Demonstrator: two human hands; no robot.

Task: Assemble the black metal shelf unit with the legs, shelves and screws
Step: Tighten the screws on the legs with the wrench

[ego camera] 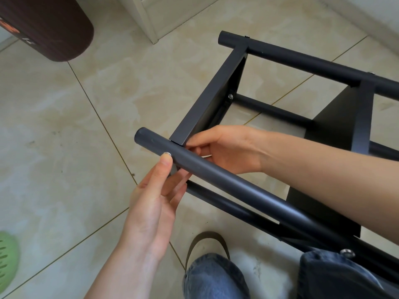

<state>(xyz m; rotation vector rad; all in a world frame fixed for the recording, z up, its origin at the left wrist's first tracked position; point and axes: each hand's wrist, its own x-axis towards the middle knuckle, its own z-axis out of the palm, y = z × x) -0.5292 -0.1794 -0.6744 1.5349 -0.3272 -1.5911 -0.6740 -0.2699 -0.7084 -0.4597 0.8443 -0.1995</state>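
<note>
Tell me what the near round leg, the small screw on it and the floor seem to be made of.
Near leg: looks like metal tube with a matte black coating, giving a soft, even sheen. Screw: bright silvery metal, likely steel or plated. Floor: glossy beige marbled tile, probably ceramic, with thin dark grout lines.

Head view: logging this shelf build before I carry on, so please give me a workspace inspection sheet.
Surface: beige tiled floor, marbled.
Job's things: black shelf unit on its side; near leg against the end shelf; screw in the leg.
Clutter: green slipper, brown bin.
Grips: left hand thumb on the screw; right hand behind the joint.
Cables: nothing seen.
Surroundings: white door frame.
</note>
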